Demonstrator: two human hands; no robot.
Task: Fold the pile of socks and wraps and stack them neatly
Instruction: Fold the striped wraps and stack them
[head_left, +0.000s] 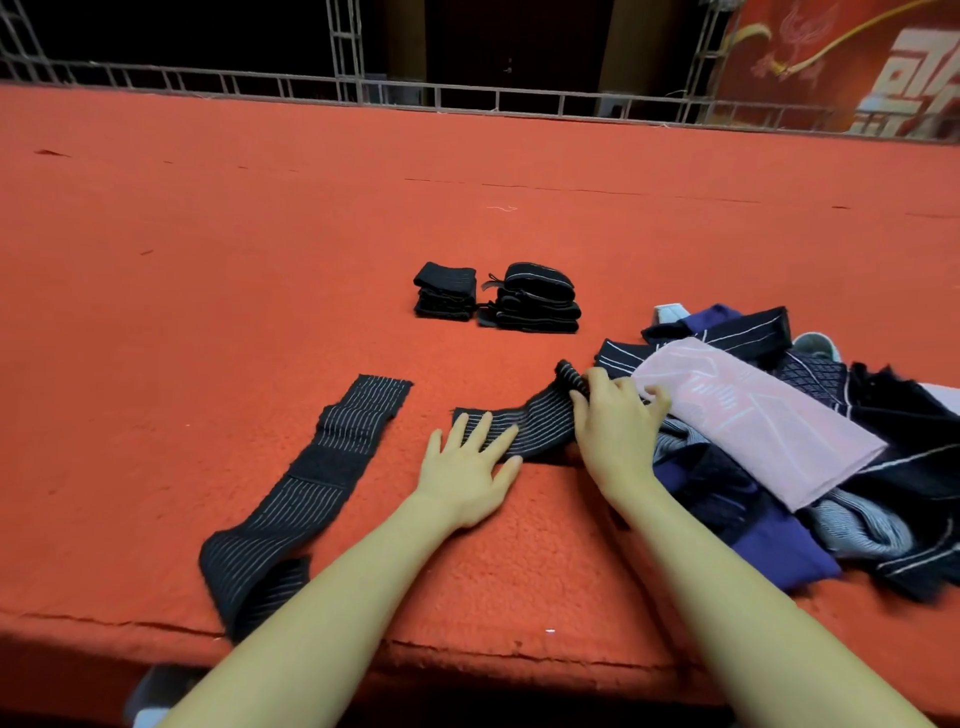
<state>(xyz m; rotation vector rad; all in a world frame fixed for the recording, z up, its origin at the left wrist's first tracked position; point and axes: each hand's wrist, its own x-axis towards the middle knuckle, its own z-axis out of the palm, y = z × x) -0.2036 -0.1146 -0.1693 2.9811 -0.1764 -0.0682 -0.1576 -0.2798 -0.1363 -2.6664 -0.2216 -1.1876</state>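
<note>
A black striped wrap (535, 421) lies across the red surface in front of me. My left hand (467, 462) presses flat on its left end with fingers spread. My right hand (618, 421) grips the wrap's bunched right end, fingers curled over it, at the edge of the loose pile (779, 457) of socks and wraps, topped by a pink sock (753, 415). A second long black striped wrap (306, 488) lies spread out to the left, its near end folded under. Two neat black stacks stand farther back: a smaller one (445, 291) and a taller one (537, 299).
The red felt-covered table (208, 234) stretches wide to the left and back. Its front edge (467, 654) runs just below my forearms. A metal railing (467, 98) bounds the far side, with a red banner (857, 62) at the back right.
</note>
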